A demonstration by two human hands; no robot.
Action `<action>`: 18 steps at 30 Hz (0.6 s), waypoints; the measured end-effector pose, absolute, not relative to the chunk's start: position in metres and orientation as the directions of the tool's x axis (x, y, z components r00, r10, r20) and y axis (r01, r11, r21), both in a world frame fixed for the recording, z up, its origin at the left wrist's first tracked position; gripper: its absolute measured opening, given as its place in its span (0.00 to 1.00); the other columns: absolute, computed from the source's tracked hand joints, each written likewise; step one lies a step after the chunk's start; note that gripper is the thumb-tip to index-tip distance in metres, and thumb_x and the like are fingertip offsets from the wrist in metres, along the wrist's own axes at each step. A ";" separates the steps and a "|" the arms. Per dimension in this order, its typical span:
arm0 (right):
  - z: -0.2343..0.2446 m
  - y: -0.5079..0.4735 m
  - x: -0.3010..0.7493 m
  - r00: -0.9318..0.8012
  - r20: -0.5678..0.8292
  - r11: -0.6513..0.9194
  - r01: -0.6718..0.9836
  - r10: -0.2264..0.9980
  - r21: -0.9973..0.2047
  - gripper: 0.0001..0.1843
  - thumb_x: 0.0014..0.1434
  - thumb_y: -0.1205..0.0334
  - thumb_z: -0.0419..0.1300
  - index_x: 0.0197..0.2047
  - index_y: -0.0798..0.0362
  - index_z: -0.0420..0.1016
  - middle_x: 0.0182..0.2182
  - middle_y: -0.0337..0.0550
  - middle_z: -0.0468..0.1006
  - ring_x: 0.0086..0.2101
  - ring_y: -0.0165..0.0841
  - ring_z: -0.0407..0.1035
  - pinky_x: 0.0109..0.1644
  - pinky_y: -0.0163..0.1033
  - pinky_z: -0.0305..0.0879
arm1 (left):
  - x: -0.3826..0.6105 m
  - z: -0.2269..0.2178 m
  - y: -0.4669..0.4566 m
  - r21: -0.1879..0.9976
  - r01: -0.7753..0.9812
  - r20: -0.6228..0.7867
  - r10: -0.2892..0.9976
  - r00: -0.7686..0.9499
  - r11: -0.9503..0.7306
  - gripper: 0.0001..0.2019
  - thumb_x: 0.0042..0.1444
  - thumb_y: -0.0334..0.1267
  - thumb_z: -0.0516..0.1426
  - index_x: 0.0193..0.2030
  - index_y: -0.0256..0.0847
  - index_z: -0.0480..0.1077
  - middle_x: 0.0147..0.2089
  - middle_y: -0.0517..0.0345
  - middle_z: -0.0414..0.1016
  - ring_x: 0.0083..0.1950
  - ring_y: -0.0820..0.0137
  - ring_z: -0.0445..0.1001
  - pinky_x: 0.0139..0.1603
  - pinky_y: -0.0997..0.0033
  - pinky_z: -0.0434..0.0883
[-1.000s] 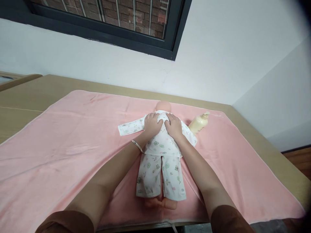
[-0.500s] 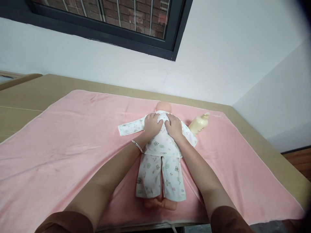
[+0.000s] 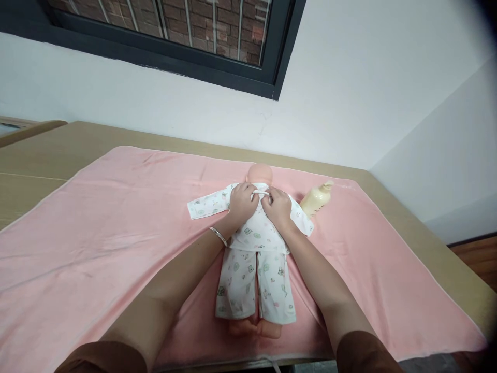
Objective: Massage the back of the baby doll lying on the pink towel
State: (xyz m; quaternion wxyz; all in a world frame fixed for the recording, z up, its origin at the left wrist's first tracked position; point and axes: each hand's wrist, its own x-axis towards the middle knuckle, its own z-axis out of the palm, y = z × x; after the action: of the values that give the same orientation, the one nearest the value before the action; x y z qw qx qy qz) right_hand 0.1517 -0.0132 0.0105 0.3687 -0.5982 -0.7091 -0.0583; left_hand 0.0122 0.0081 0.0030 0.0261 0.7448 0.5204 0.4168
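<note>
A baby doll (image 3: 260, 173) lies stretched out, its head away from me and its bare feet near the front edge. It wears a white printed pyjama top (image 3: 257, 233) and matching pants (image 3: 236, 287). My left hand (image 3: 243, 202) pinches the top's collar on the left, a silver bangle on that wrist. At the collar's right side, my right hand (image 3: 278, 207) grips the fabric too. Between the two hands a strip of the collar is pulled up in a fold. The doll's face and hands cannot be seen.
A pink blanket (image 3: 116, 217) covers much of the wooden table (image 3: 93, 135). Right of the doll lies a baby bottle (image 3: 316, 199) with pale yellow contents, near the sleeve. White walls and a dark-framed window (image 3: 267, 77) stand behind.
My fingers have gone from lying over the doll's upper chest or back to pinching the collar, which is now lifted in a strip. More of the doll's head shows.
</note>
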 end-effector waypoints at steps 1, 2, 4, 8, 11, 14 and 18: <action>0.011 -0.015 0.151 0.023 0.587 0.245 0.895 0.809 -0.373 0.16 0.60 0.63 0.52 0.48 0.53 0.77 0.44 0.47 0.81 0.46 0.42 0.73 0.55 0.43 0.65 | 0.013 0.003 0.008 0.479 0.759 0.590 0.802 0.093 -0.441 0.09 0.60 0.34 0.53 0.42 0.44 0.74 0.46 0.52 0.77 0.52 0.59 0.72 0.57 0.57 0.67; 0.012 -0.015 0.151 0.057 0.578 0.213 0.897 0.814 -0.388 0.17 0.60 0.62 0.53 0.49 0.53 0.77 0.45 0.48 0.81 0.47 0.43 0.73 0.55 0.44 0.65 | 0.013 0.003 0.007 0.489 0.764 0.582 0.810 0.073 -0.421 0.10 0.60 0.35 0.53 0.43 0.43 0.74 0.47 0.51 0.76 0.53 0.58 0.71 0.58 0.56 0.67; 0.012 -0.014 0.151 0.091 0.550 0.170 0.898 0.830 -0.405 0.19 0.60 0.61 0.52 0.52 0.54 0.75 0.47 0.49 0.80 0.49 0.44 0.72 0.55 0.45 0.65 | 0.014 0.001 0.009 0.509 0.776 0.557 0.830 0.035 -0.374 0.12 0.59 0.36 0.53 0.47 0.41 0.74 0.49 0.47 0.75 0.54 0.56 0.71 0.59 0.55 0.66; 0.011 -0.003 0.156 -0.044 0.493 0.246 0.902 0.869 -0.354 0.23 0.61 0.64 0.50 0.58 0.55 0.72 0.56 0.51 0.76 0.56 0.44 0.67 0.63 0.48 0.59 | 0.013 -0.003 0.015 0.519 0.785 0.518 0.855 0.025 -0.338 0.17 0.59 0.37 0.54 0.53 0.40 0.73 0.55 0.44 0.73 0.59 0.53 0.68 0.63 0.51 0.64; 0.008 0.005 0.162 -0.130 0.460 0.299 0.899 0.879 -0.319 0.26 0.61 0.66 0.48 0.62 0.54 0.70 0.61 0.51 0.71 0.61 0.43 0.62 0.66 0.50 0.55 | 0.012 -0.004 0.019 0.525 0.751 0.529 0.845 0.082 -0.401 0.15 0.59 0.37 0.54 0.51 0.45 0.74 0.56 0.50 0.74 0.60 0.57 0.69 0.64 0.53 0.63; 0.005 0.008 0.164 -0.138 0.465 0.320 0.884 0.875 -0.340 0.26 0.61 0.67 0.49 0.60 0.52 0.71 0.61 0.50 0.71 0.60 0.43 0.63 0.66 0.50 0.55 | 0.011 -0.004 0.019 0.531 0.707 0.581 0.808 0.097 -0.467 0.13 0.60 0.35 0.53 0.47 0.45 0.76 0.54 0.53 0.76 0.58 0.60 0.71 0.64 0.55 0.64; 0.002 0.002 0.161 -0.047 0.551 0.352 0.813 0.833 -0.464 0.20 0.58 0.65 0.52 0.50 0.53 0.77 0.52 0.48 0.78 0.54 0.42 0.69 0.62 0.49 0.60 | 0.011 -0.003 0.013 0.535 0.699 0.626 0.778 0.048 -0.474 0.09 0.58 0.35 0.55 0.40 0.43 0.76 0.48 0.52 0.79 0.54 0.60 0.73 0.60 0.56 0.67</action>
State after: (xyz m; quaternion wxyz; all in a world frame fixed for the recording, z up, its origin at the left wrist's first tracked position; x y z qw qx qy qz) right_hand 0.1609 0.0022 0.0023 0.3908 -0.5691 -0.7233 0.0130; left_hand 0.0114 0.0128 -0.0029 0.0425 0.7228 0.5111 0.4632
